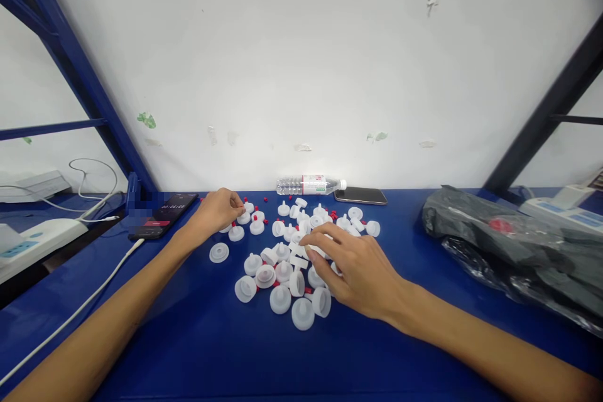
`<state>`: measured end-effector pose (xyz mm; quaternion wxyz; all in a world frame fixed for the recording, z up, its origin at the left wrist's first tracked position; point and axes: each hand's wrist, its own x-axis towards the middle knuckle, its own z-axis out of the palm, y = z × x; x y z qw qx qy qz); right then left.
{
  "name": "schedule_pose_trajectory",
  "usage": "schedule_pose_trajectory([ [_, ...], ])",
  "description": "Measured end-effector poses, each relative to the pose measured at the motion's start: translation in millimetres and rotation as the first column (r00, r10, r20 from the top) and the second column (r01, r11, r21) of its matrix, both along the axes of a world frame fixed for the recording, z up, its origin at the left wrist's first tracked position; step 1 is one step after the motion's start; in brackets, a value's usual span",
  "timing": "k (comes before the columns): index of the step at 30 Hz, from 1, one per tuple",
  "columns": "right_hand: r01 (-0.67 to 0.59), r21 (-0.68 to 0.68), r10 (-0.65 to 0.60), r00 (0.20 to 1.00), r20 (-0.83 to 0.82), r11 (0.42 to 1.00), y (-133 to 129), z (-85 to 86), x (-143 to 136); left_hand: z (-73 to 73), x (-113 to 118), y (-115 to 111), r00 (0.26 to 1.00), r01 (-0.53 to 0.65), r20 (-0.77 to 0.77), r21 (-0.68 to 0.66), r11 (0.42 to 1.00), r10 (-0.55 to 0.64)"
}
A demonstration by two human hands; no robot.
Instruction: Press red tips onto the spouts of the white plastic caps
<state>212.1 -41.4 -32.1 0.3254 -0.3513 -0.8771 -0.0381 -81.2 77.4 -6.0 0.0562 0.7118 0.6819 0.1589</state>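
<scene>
My left hand [220, 210] is pinched at the back left of the pile, its fingertips on a small red tip cap [244, 206] above a white nozzle cap [244, 218]. Beside it stand several white nozzle caps with red tips, such as this capped nozzle [257, 225]. Over the main pile of white plastic nozzle caps [284, 271], my right hand [351, 267] is spread with thumb and index finger apart. Its fingertips reach among the caps; whether they touch one is unclear. A lone white cap [219, 252] lies nearer me than my left hand.
A clear plastic bottle [311, 185] lies along the wall, next to a dark phone [360, 195]. At left are a phone showing a timer [166, 217], a white cable [94, 295] and a power strip [42, 242]. A grey plastic bag [513, 245] sits at right.
</scene>
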Motion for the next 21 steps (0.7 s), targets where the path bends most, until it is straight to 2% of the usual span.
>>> schedule_pose_trajectory([
  [4, -0.023, 0.011, 0.023, 0.998, 0.063, 1.000, -2, 1.6, 0, -2.2, 1, 1, 0.999, -0.009, -0.035, 0.004, 1.000, 0.009],
  [12, -0.042, -0.069, 0.063, 0.940, 0.335, 0.997, 3, -2.7, 0, -11.3, 2, 4, 0.995, -0.027, -0.094, -0.002, 1.000, 0.026],
  [17, -0.034, -0.044, 0.047, 0.942, 0.332, 0.998, 3, -2.8, 0, -11.3, 4, 2, 0.995, -0.011, -0.103, -0.017, 1.000, 0.009],
  [21, -0.106, -0.086, 0.125, 0.954, 0.272, 0.991, -2, 0.1, 1, -10.0, 4, 1, 0.992, 0.009, -0.123, 0.007, 1.000, -0.008],
])
